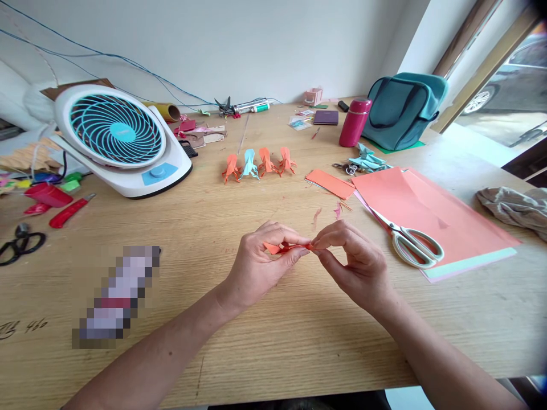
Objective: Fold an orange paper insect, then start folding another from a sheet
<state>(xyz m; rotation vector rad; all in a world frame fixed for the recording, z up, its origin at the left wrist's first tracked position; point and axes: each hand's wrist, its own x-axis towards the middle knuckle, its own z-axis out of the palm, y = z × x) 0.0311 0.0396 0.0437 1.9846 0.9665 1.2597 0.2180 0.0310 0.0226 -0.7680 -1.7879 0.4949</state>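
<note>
My left hand (260,265) and my right hand (356,265) meet over the middle of the wooden table (265,353). Both pinch a small folded orange paper piece (287,247) between thumb and fingers, one hand at each end. Beyond them, a row of several finished paper figures (258,163) stands on the table, orange ones and one light blue. White-handled scissors (412,242) lie just to the right of my right hand, on a stack of orange paper sheets (431,213).
A white and teal fan (119,139) stands at the left. A red cutter (70,209) and black scissors (19,245) lie near it. A magenta flask (354,121) and a teal bag (404,108) are at the back right. Grey cloth (515,206) rests at the right edge.
</note>
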